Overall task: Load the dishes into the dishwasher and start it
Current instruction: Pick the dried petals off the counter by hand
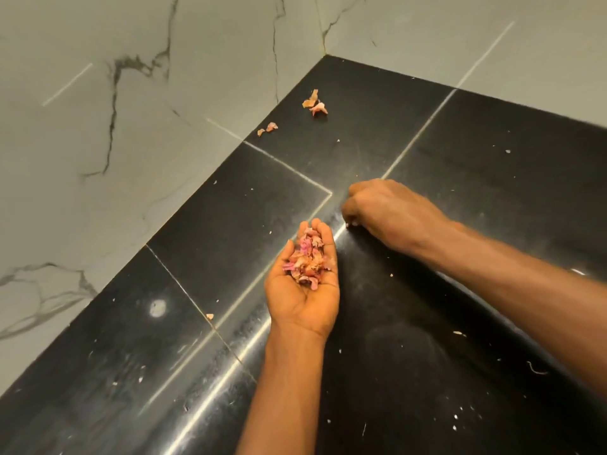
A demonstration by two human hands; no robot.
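No dish and no dishwasher is in view. My left hand [303,290] lies palm up over the black countertop [460,192], cupped round a heap of pink and tan onion peels [307,261]. My right hand [384,211] reaches in from the right, knuckles up and fingers curled down to the counter. Its fingertips pinch a small pale scrap [352,224] just right of the left hand's fingertips.
More peel pieces lie near the back corner of the counter: a larger pair [315,103] and a smaller pair [268,128]. A single bit [209,316] lies left of my left wrist. Pale crumbs dot the counter. Grey marble wall tiles [131,126] close off the left and back.
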